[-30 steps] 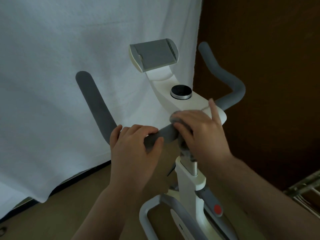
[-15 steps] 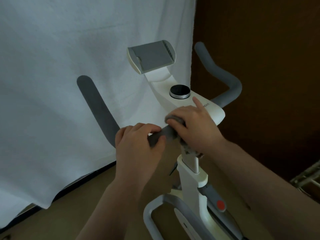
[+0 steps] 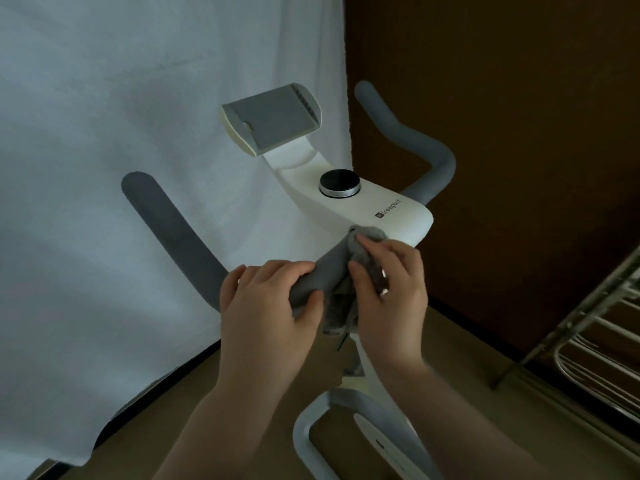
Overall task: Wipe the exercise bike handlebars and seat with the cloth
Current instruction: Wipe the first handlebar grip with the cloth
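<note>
At centre frame, the exercise bike's handlebars (image 3: 180,237) show as a matte grey, foam-like tube: the left arm curves up and away to a rounded tip, the right arm (image 3: 415,143) bends up behind the console. Console (image 3: 398,216) is smooth glossy white plastic, rounded edges, with a small dark logo and lettering near its right end. A round black knob (image 3: 340,183) with a bright metal rim sits on top of it. Farther back, a tilted device tray (image 3: 273,121), grey ribbed pad in a cream shell; nothing is in it.

Left hand (image 3: 263,306): fingers curled over the near handlebar section, thumb under, grasping the grey tube just left of the stem.

Right hand (image 3: 391,299): fingers bent around the cloth (image 3: 363,237), a soft grey bunched fabric, pressing it onto the bar where it meets the console. Loose cloth hangs below between the two hands. Hands close together, not touching.

Seat not in view. White frame tube (image 3: 304,420) lies near the bottom. White draped sheet (image 3: 121,116) at left, dark brown wall (image 3: 519,98) at right, wire rack (image 3: 595,341) at right edge, tan floor (image 3: 156,410).
</note>
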`<move>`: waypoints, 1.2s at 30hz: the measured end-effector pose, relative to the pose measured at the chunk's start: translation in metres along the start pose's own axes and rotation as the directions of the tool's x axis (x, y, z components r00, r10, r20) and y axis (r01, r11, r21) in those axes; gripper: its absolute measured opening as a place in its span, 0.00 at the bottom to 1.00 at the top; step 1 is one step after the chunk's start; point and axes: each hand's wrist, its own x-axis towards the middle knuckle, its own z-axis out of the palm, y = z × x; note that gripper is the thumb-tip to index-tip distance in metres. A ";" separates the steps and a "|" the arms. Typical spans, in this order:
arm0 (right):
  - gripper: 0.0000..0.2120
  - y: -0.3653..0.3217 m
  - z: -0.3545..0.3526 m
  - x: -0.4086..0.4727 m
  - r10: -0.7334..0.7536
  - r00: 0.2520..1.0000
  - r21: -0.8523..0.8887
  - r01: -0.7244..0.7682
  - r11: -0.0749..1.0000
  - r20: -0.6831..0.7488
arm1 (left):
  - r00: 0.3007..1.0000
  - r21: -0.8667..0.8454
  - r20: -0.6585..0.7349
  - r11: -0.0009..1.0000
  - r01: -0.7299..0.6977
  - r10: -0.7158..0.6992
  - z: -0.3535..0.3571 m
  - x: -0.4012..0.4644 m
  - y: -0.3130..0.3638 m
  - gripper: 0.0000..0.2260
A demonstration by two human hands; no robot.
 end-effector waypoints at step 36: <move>0.10 -0.011 -0.015 0.064 -0.440 0.704 -0.129 0.597 0.792 0.557 | 0.985 -0.065 -0.070 0.986 0.151 -0.155 0.005 0.011 0.006 0.07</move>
